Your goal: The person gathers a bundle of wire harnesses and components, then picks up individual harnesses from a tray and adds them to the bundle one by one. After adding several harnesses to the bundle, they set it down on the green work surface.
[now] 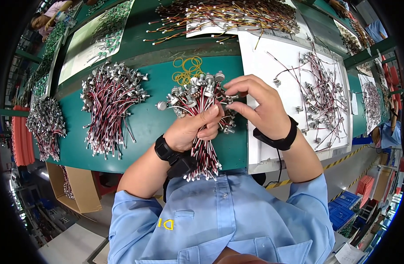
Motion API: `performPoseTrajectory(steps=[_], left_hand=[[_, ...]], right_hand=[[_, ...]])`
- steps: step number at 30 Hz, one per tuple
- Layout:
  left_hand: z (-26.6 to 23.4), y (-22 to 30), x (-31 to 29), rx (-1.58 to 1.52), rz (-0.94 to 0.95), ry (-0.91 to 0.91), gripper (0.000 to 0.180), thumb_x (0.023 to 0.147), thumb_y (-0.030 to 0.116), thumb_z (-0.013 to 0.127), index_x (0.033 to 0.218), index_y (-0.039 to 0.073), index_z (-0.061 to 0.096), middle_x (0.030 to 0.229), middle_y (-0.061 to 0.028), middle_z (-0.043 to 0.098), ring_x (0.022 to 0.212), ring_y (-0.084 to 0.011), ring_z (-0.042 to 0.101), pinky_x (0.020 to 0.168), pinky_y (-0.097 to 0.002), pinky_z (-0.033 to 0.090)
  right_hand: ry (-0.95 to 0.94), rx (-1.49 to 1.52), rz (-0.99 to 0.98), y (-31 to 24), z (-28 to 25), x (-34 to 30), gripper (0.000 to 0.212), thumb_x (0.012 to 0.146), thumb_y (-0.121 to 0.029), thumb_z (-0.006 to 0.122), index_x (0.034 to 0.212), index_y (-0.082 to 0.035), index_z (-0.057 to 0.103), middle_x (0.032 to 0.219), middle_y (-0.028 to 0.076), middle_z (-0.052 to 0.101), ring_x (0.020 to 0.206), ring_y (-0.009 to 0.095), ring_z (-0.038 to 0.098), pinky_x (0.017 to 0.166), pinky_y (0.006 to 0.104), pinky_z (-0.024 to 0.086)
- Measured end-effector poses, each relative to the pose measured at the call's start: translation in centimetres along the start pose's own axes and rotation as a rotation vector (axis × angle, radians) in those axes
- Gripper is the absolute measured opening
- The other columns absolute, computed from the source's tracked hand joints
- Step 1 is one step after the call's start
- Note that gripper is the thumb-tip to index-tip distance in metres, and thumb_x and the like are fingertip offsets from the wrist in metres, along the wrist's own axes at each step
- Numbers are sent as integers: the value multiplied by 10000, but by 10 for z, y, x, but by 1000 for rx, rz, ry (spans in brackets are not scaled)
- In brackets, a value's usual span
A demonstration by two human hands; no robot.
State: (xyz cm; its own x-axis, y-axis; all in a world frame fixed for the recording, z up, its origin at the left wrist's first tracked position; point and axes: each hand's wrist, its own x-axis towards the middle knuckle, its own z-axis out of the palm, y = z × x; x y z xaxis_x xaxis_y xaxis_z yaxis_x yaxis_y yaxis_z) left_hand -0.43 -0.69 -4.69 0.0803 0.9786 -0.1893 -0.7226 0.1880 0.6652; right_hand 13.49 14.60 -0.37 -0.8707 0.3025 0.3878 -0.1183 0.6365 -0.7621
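Observation:
My left hand is wrapped round a bundle of wired potentiometers, just below their metal heads. Red, black and white leads hang out under the fist, ending in small white connectors near my shirt. At the right side of the heads is my right hand, its thumb and fingers curved and apart. Nothing shows between them; whether a fingertip touches the heads I cannot tell. Just beyond the bundle, several yellow rubber bands lie on the green bench mat.
To the left lie a gathered bundle and a further pile of similar parts. Loose ones are spread on a white board at right. Yellow, red and black cables cover the far shelf. A cardboard box stands below left.

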Motion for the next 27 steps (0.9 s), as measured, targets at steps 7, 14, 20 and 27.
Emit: performPoseTrajectory(steps=[7, 14, 20, 27], left_hand=[[3, 6, 1, -88, 2, 133, 272, 980, 289, 438, 963, 29, 515, 613, 48, 361, 458, -42, 325, 454, -211, 273], [3, 6, 1, -28, 12, 135, 270, 979, 279, 440, 1014, 20, 511, 622, 45, 378, 465, -38, 329, 460, -207, 277], [11, 9, 3, -50, 42, 205, 304, 972, 226, 463, 1190, 14, 483, 800, 9, 544, 499, -22, 337, 479, -194, 307], [1, 9, 4, -67, 102, 106, 308, 957, 176, 490, 1223, 21, 487, 997, -43, 610, 514, -23, 350, 486, -188, 330]], right_hand=[[-57, 213, 202, 4, 0, -1, 238, 774, 27, 671, 1002, -3, 612, 984, 80, 624, 881, 152, 621, 758, 264, 518], [-50, 236, 207, 3, -3, -1, 249, 753, 30, 693, 990, 4, 620, 964, 77, 623, 841, 138, 620, 758, 253, 522], [-32, 215, 145, 9, -7, -1, 264, 716, 9, 738, 954, -3, 626, 884, 62, 615, 755, 118, 607, 703, 233, 514], [-192, 111, 292, 5, -18, 1, 281, 696, -33, 766, 936, -10, 621, 780, 45, 596, 631, 81, 556, 569, 201, 443]])
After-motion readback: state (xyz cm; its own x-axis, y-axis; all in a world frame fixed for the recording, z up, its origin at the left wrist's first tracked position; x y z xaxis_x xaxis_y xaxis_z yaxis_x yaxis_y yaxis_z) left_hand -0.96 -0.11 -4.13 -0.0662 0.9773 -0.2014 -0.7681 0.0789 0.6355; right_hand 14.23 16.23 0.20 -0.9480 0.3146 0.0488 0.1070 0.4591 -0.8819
